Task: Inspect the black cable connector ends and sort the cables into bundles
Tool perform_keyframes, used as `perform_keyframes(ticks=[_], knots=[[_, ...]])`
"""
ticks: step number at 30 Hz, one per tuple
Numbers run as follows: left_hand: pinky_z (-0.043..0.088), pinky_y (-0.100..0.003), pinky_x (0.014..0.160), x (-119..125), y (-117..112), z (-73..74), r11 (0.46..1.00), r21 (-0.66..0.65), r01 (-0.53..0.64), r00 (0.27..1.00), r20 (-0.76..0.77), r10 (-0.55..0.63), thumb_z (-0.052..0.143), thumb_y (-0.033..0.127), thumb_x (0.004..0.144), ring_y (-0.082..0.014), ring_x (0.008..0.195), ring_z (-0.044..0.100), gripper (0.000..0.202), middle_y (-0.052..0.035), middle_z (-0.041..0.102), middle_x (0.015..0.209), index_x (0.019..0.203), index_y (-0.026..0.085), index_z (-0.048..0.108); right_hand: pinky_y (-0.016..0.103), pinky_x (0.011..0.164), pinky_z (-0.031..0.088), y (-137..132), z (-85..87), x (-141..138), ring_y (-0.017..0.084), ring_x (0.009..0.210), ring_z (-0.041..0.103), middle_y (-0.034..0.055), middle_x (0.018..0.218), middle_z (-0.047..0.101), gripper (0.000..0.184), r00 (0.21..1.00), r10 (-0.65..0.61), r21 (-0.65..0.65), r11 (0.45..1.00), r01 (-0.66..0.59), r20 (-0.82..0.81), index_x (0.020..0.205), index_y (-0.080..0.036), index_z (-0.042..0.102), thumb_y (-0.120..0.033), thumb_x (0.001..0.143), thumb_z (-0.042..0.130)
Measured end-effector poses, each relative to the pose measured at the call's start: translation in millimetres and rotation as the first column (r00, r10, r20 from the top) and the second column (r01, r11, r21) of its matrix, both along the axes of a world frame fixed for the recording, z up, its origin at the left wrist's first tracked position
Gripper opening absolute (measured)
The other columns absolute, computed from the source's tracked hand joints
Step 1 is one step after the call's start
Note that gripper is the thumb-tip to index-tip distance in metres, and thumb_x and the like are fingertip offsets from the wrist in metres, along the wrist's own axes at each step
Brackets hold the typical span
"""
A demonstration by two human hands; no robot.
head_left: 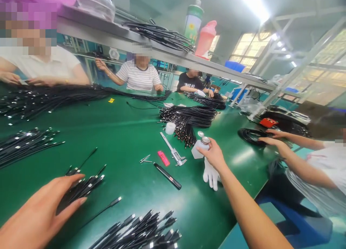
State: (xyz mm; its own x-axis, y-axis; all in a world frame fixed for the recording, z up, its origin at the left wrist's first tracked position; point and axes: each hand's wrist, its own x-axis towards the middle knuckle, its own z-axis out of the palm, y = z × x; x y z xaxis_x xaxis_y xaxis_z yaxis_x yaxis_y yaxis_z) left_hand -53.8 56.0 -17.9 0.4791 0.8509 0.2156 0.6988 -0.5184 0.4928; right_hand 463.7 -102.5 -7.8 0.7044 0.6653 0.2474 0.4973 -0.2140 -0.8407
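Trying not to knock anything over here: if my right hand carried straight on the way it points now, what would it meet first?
Most likely the white plastic bottle with metal-topped caps. Your right hand has its fingertips right at it, perhaps already touching, though depth is hard to judge from this view.

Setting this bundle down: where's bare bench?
Green bench mat shows bare between the black cable bundle under your left hand and the steel caliper, and below the black pen-shaped tool beside your right hand. Crowded: the black cable heap and the bottom cable ends.
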Motion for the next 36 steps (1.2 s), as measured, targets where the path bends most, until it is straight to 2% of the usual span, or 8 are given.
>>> perform_keyframes(ticks=[4,8,11,14,17,20,25,36], knots=[[0.039,-0.052,0.112,55.3,-35.9,35.8,0.992,0.059,0.112,0.994,0.009,-0.113,0.057,0.057,0.082,-0.0333,0.121,0.057,0.047,-0.0028,0.064,0.125,0.121,0.031,0.055,0.044,0.092,0.055,-15.5,24.5,-28.4,0.028,0.102,0.069,0.0097,0.114,0.072,0.065,0.987,0.149,0.046,0.988,-0.146,-0.068,0.125,-0.023,0.054,-0.048,0.071,0.078],[0.039,-0.047,0.115,157.9,-87.6,72.5,0.906,-0.034,0.421,0.902,0.119,-0.415,0.062,0.037,0.085,-0.0314,0.137,0.046,0.059,-0.0129,0.047,0.149,0.139,0.024,0.044,0.043,0.099,0.053,-32.4,53.4,-75.0,0.029,0.111,0.066,0.0108,0.120,0.070,0.058,0.863,0.424,0.149,0.905,-0.398,-0.275,0.121,-0.022,0.056,-0.042,0.074,0.081],[0.036,-0.049,0.116,226.8,-114.9,80.3,0.851,-0.125,0.510,0.853,0.197,-0.483,0.078,0.029,0.073,-0.0350,0.142,0.038,0.081,-0.0216,0.040,0.152,0.142,0.015,0.036,0.042,0.098,0.053,-44.8,65.7,-101.8,0.028,0.112,0.065,0.0084,0.122,0.068,0.056,0.822,0.496,0.143,0.868,-0.475,-0.280,0.122,-0.026,0.056,-0.041,0.074,0.082],[0.047,-0.045,0.105,265.3,-131.8,73.1,0.842,-0.228,0.488,0.857,0.309,-0.413,0.068,0.019,0.082,-0.0306,0.123,0.056,0.055,-0.0193,0.057,0.131,0.130,0.014,0.043,0.040,0.094,0.054,-59.6,70.4,-107.2,0.027,0.107,0.066,0.0070,0.117,0.069,0.055,0.874,0.463,0.068,0.886,-0.459,-0.147,0.121,-0.027,0.058,-0.043,0.074,0.082],[0.048,-0.043,0.099,279.9,-144.8,59.6,0.825,-0.259,0.501,0.848,0.336,-0.410,0.063,0.014,0.084,-0.0289,0.114,0.059,0.039,-0.0152,0.061,0.121,0.119,0.016,0.047,0.035,0.076,0.055,-75.5,75.6,-97.7,0.024,0.088,0.064,0.0056,0.102,0.068,0.045,0.937,0.337,-0.052,0.941,-0.334,0.089,0.114,-0.026,0.063,-0.048,0.078,0.077],[0.046,-0.043,0.101,286.0,-156.0,45.8,0.807,-0.252,0.534,0.834,0.312,-0.455,0.062,0.009,0.082,-0.0287,0.116,0.057,0.038,-0.0137,0.060,0.121,0.116,0.017,0.047,0.030,0.056,0.045,-87.4,83.5,-89.1,0.018,0.063,0.053,0.0006,0.076,0.058,0.029,0.908,0.302,-0.236,0.942,-0.238,0.291,0.098,-0.024,0.065,-0.049,0.083,0.070],[0.047,-0.039,0.094,295.5,-166.0,26.4,0.752,-0.312,0.582,0.810,0.307,-0.500,0.065,0.009,0.078,-0.0289,0.109,0.059,0.037,-0.0132,0.063,0.116,0.109,0.016,0.048,0.027,0.055,0.036,-94.4,87.6,-81.5,0.015,0.061,0.047,-0.0020,0.070,0.051,0.023,0.788,0.460,-0.489,0.840,-0.237,0.409,0.077,-0.021,0.055,-0.037,0.089,0.065],[0.039,-0.028,0.065,294.8,-154.5,8.5,0.597,-0.442,0.669,0.741,0.456,-0.493,0.073,0.026,0.071,-0.0229,0.081,0.061,0.043,-0.0040,0.066,0.094,0.108,0.019,0.052,0.029,0.063,0.038,-92.9,88.9,-63.7,0.017,0.071,0.047,0.0007,0.079,0.050,0.030,0.559,0.742,-0.638,0.641,-0.427,0.371,0.082,-0.019,0.053,-0.046,0.095,0.058]])
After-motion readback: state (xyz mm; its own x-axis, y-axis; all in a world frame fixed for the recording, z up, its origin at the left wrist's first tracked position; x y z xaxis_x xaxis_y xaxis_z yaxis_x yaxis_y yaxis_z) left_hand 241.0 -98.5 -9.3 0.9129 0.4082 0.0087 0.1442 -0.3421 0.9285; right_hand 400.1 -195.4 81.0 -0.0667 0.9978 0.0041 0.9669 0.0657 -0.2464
